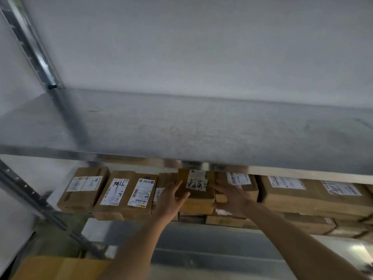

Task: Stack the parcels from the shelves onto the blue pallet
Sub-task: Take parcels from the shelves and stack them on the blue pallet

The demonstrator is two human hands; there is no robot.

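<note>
A row of brown cardboard parcels with white labels lies on a metal shelf below an upper shelf board (201, 128). In the middle sits a yellowish parcel (198, 196) with black handwriting on its label. My left hand (170, 201) is at that parcel's left side with fingers spread. My right hand (232, 199) is at its right side, fingers straight, over a neighbouring parcel (240, 183). Neither hand's fingers are curled around it. The blue pallet is out of view.
More parcels lie to the left (86, 188) (127, 194) and a long box to the right (310, 197), with further boxes beneath. A steel upright (34, 47) runs up the left. A yellow-brown box (60, 267) sits low at the bottom left.
</note>
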